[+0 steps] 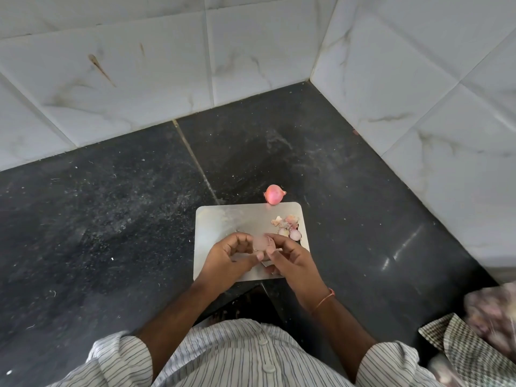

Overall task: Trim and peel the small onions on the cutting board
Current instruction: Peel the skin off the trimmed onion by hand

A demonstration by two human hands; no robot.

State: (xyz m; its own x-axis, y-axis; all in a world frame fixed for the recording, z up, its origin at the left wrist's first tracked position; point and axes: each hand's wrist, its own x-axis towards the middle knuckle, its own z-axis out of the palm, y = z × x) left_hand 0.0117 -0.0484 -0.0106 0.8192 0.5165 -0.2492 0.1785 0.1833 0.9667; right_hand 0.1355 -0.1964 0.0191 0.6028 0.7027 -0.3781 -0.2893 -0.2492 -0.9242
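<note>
Onions: 2 total, 1 pale peeled onion [260, 243] pinched betw. left hand [229, 256] & right hand [290, 258], both curled on it. 1 unpeeled pink onion [275, 194] at far edge of cutting board [223, 219]; 1 peel pile [289, 226] on its right.

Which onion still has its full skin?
The pink onion on the counter, at the cutting board's far edge. The onion in both hands looks pale and peeled.

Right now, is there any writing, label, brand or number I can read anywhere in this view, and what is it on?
None: no readable text anywhere.
The cutting board is plain metal, unmarked.
The wall tiles show only veining and stains.
The checked cloth and the blurred bag at the right edge show no lettering that can be made out.
</note>
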